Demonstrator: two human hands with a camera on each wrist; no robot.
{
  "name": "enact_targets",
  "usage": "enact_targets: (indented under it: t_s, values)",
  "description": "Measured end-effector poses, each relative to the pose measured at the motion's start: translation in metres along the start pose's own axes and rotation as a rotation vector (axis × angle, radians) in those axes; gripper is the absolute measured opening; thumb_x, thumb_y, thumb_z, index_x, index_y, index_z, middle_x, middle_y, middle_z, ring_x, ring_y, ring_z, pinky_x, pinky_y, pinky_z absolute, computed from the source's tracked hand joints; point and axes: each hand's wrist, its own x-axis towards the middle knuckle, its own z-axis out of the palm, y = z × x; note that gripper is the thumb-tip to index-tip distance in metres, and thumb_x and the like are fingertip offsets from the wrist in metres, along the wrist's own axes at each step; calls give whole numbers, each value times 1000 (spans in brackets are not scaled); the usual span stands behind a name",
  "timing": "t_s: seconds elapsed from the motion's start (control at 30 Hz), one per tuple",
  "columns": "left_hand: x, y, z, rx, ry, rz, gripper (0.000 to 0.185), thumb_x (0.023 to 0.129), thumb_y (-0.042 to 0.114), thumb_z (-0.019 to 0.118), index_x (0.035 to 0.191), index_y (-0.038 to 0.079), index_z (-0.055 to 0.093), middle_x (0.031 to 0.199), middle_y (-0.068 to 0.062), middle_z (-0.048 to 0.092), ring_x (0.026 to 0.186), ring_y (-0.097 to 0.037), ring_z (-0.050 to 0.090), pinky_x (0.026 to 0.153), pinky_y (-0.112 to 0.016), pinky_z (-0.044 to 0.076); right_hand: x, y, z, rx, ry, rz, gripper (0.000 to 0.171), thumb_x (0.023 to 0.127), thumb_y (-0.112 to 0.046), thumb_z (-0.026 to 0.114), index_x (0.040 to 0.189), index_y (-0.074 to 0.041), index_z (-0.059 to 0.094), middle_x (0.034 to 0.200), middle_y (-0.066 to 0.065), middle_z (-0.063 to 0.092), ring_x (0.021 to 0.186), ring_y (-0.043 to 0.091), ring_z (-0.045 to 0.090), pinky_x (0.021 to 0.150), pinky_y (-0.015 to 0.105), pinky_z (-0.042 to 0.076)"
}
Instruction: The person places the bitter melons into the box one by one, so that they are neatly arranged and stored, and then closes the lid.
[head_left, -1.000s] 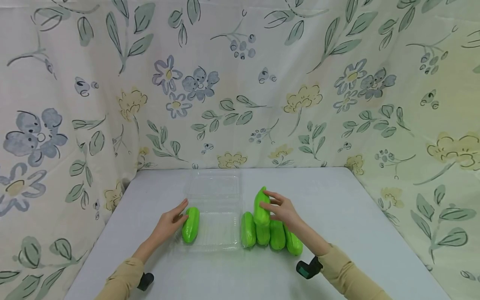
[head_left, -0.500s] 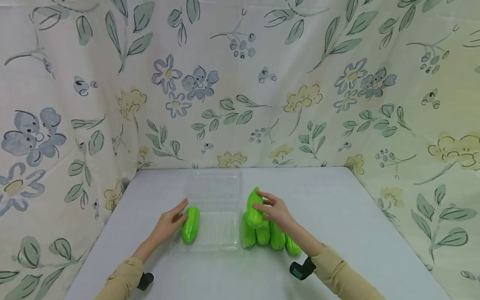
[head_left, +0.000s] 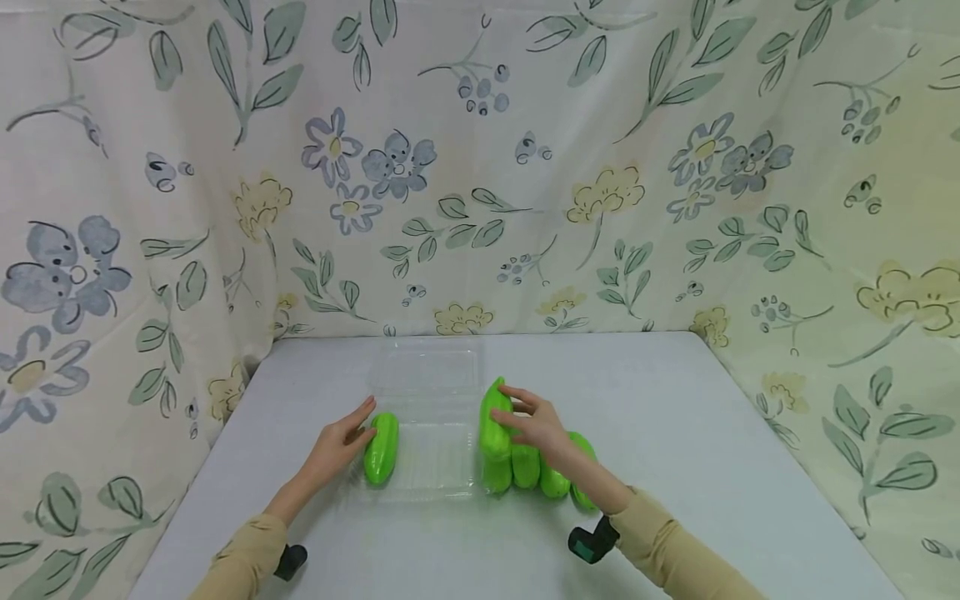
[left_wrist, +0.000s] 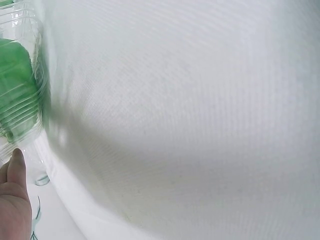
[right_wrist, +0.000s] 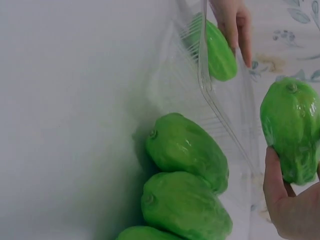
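My right hand [head_left: 538, 427] grips a glossy green papaya [head_left: 493, 425], raised above the others near the right edge of a clear plastic clamshell box [head_left: 438, 458]. In the right wrist view this held papaya [right_wrist: 290, 125] stands upright between thumb and fingers. Another papaya [head_left: 382, 450] lies lengthwise at the left end of the box. Beside it my left hand [head_left: 337, 446] is at the box's left edge, fingers fairly straight. The left wrist view shows its fingertip [left_wrist: 18, 157] right at the ribbed plastic wall, with green behind it.
Several more papayas [head_left: 527, 468] lie side by side along the box's right side, partly covered by the right hand and forearm. The box lid [head_left: 426, 371] lies folded back behind it. A floral curtain [head_left: 480, 167] hangs beyond the white table [head_left: 645, 400].
My right hand has moved left with the papaya, from over the row to beside the box's right edge. The left hand and the papaya in the box stay put.
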Motion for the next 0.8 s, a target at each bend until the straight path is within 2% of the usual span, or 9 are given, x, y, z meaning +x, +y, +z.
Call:
enact_targets:
  t_s: [0.17, 0.33, 0.8]
  values:
    - [0, -2, 1, 25, 16, 24, 53, 93, 11, 61, 140, -3, 41, 147, -22, 37, 130, -37, 41, 96, -41, 49, 2, 1, 8, 25, -16, -6, 52, 86, -19, 71, 134, -12, 54, 135, 23, 49, 120, 34, 52, 84, 45, 59]
    - [1, -2, 0, 7, -1, 1, 53, 93, 10, 60, 141, -1, 39, 149, -21, 35, 133, -36, 39, 99, -40, 48, 5, -1, 16, 57, -31, -4, 52, 86, -19, 70, 135, -12, 53, 135, 24, 48, 116, 32, 54, 85, 43, 59]
    - [1, -2, -2, 0, -14, -9, 53, 93, 9, 59, 141, -2, 39, 150, -19, 34, 133, -35, 40, 99, -40, 48, 11, 4, 35, 10, -69, -50, 54, 87, -21, 69, 137, -9, 50, 133, 26, 49, 110, 29, 58, 78, 36, 61]
